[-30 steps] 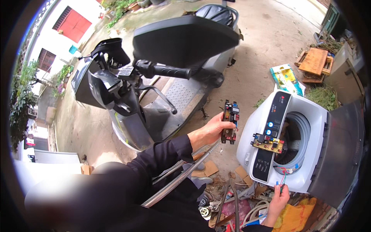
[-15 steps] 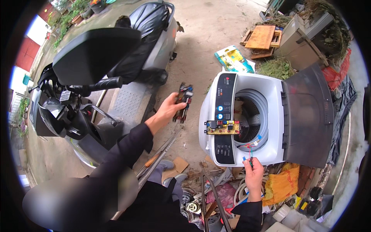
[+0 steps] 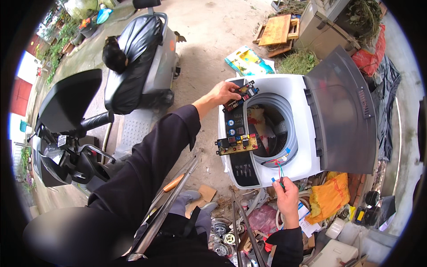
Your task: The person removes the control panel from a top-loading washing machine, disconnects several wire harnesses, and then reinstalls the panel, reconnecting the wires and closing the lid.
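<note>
We take the washing machine (image 3: 307, 153) as the reference; its dark lid (image 3: 340, 120) stands open on its right side. Along its left edge runs a black control panel (image 3: 243, 171).

Left hand (image 3: 224, 94): we observe the fingers grasping a dark circuit board (image 3: 241, 96) above the upper end of the washing machine's panel. Contact between board and panel cannot be determined from this view.

Right hand (image 3: 288, 196): we observe the fingers clenched on thin wires (image 3: 280, 169) at the washing machine's lower rim. A blue connector (image 3: 274, 180) projects beside the thumb. The wires lead up towards the washing machine's round opening (image 3: 291, 120).

A tan circuit board (image 3: 238, 144) lies across the washing machine's panel, its right end reaching towards the opening. It carries a small dark display and red, yellow and blue components.

Markings: we find pale printing on the lower panel and two round blue-and-white marks at its middle, left of the opening. The lid bears a small block of reddish marking. Above the washing machine lies a yellow, white and teal packet (image 3: 249, 60) with printed artwork; below it, a printed white sheet (image 3: 308, 224) and an orange sack (image 3: 328, 198) with red marking. The lettering is too small for us to read.
</note>
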`<state>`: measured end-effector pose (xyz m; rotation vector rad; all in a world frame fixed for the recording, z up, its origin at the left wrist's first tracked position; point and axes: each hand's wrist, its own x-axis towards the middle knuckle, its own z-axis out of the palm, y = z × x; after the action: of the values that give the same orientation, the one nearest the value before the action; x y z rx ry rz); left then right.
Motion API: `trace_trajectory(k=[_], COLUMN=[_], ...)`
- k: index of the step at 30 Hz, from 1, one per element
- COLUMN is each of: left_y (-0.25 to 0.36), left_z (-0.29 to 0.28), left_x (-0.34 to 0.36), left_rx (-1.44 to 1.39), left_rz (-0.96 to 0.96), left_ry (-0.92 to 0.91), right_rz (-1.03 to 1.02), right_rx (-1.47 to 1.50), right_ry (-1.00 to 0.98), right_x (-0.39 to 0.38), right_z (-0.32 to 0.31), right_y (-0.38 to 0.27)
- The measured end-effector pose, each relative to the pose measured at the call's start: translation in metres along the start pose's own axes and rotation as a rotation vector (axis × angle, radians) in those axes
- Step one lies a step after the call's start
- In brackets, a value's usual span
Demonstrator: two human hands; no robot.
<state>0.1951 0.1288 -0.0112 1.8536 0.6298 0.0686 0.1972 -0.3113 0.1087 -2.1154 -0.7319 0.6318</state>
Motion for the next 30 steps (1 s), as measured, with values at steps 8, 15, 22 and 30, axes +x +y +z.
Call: trace_trajectory(k=[8, 15, 22, 30], left_y=[0.003, 0.004, 0.02, 0.053], left_z=[0.001, -0.003, -0.005, 0.035], left_x=[-0.007, -0.015, -0.035, -0.154], left_rx=[0.22, 0.137, 0.086, 0.451], left_rz=[0.134, 0.083, 0.198, 0.33], left_ry=[0.177, 0.138, 0.198, -0.065], right_rz=[0.105, 0.139, 0.106, 0.095], right_rx=[0.036, 0.013, 0.006, -0.006], right_ry=[-0.002, -0.018, -0.012, -0.002], right_x=[-0.013, -0.007, -0.005, -0.006], right_z=[-0.004, -0.003, 0.004, 0.003], right_y=[0.005, 0.0, -0.005, -0.002])
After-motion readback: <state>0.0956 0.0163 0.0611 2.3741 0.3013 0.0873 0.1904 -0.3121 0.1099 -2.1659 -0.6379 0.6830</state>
